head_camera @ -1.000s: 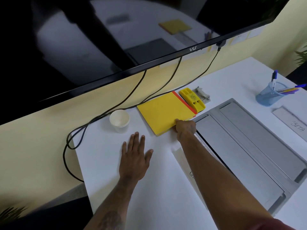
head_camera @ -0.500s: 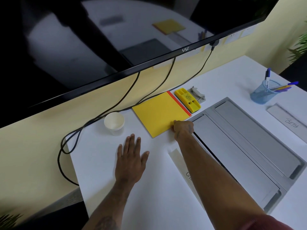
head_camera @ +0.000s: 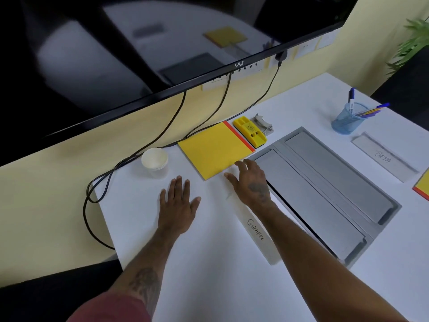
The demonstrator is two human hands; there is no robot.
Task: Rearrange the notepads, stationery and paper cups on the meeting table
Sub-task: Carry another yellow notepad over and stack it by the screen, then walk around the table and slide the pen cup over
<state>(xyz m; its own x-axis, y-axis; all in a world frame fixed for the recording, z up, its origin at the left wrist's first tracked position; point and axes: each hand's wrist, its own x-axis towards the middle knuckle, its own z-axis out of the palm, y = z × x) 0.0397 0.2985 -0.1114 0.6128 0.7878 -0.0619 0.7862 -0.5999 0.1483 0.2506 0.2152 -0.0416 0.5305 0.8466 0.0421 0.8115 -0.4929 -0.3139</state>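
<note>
While my right hand (head_camera: 251, 180) is spread wide and empty | pad (head_camera: 213, 148) flat just ahead of its fingertips | light, thin, bendy, I judge; I'd pinch the near corner | left hand (head_camera: 178, 205) flat, empty.

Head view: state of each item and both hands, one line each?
Yellow notepad: closed, flat on table.
Paper cup: upright, mouth up.
Pen holder: upright, pens inside.
Giraffe name card: on table, lettering visible.
Left hand: open, flat on table.
Right hand: open, fingertips at the notepad's near edge.
</note>
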